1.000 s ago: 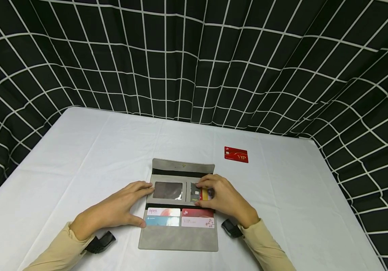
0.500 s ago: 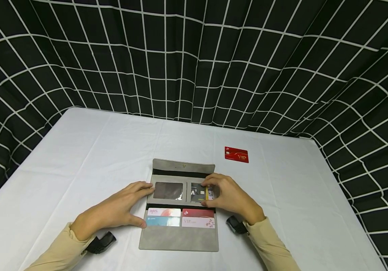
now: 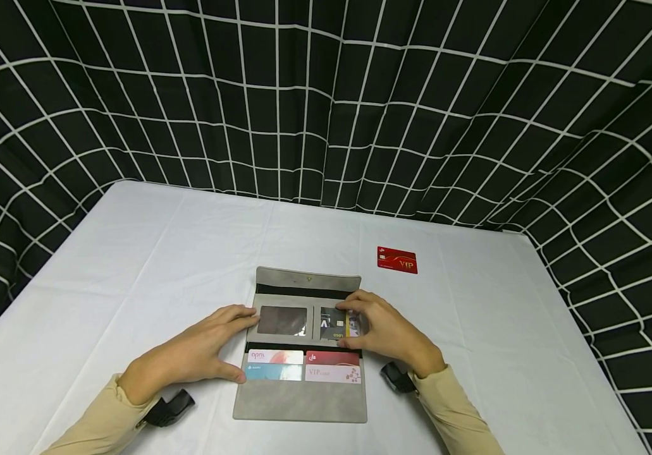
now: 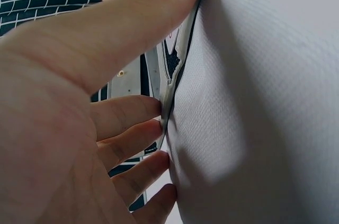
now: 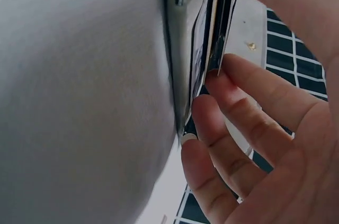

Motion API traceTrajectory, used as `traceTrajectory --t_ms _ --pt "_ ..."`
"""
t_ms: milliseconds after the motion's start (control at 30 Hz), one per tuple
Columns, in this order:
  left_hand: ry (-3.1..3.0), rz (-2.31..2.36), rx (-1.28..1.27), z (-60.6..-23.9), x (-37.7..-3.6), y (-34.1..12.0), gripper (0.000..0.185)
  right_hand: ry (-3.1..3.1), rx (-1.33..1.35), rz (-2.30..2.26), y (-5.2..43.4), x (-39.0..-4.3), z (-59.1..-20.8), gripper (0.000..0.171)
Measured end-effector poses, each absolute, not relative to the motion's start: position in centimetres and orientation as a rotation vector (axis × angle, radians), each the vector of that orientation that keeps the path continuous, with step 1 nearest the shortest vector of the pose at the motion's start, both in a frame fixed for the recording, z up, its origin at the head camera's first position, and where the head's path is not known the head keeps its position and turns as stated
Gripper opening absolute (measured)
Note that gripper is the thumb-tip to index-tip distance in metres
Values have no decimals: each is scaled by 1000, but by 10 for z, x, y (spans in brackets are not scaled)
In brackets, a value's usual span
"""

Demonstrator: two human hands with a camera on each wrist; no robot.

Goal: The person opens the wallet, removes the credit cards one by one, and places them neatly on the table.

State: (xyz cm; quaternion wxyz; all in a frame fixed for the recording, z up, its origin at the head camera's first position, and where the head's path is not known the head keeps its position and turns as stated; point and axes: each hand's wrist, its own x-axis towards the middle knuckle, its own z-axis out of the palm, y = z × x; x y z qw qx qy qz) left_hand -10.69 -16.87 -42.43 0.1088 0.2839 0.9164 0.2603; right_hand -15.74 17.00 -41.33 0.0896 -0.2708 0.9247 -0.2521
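Note:
An unfolded grey wallet (image 3: 300,399) lies on the white cloth, holding several cards. My left hand (image 3: 203,344) rests along its left edge, fingers spread and fairly straight, thumb at the lower corner. On the right of the middle panel is a dark bank card (image 3: 332,323) with a chip and upside-down lettering. My right hand (image 3: 385,332) pinches this card between thumb and fingers at its far and near edges. A yellow-striped card (image 3: 352,324) shows beside it, partly covered by the hand. The right wrist view shows the cards (image 5: 214,28) edge-on beside the fingertips.
A red VIP card (image 3: 396,260) lies apart, beyond the wallet to the right. The lower flap bears a pink-white card (image 3: 276,356), a blue card (image 3: 274,371) and a pale VIP card (image 3: 333,373). A black gridded curtain (image 3: 326,95) stands behind the table (image 3: 149,253).
My right hand has moved a little to the right, and the dark card has slid right with it, showing more of its lettering. The left hand stays put.

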Motion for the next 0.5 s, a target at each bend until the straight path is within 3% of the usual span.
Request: traceTrajectory --t_ms 500 --pt "2700 768 839 -424 -107 -169 96 2716 -760 -740 173 -158 -413 53"
